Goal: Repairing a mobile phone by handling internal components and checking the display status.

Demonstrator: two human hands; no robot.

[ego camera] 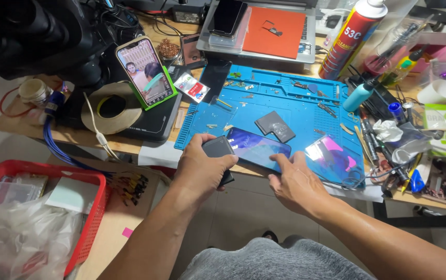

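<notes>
Grey fabric at our lap [280,262] sits nearest; above it our left hand [202,168] is clenched around a small dark block [218,148] at the blue mat's [295,96] near-left corner. Our right hand [295,181], fingers spread and gripping nothing, pins the dark phone [256,148] at the mat's near edge, probably steadying it. Long axis runs left-right along that edge, screen up.

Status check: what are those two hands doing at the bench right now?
Left hand grips small dark block. Right hand touches phone on blue mat. Nothing between them.
</notes>
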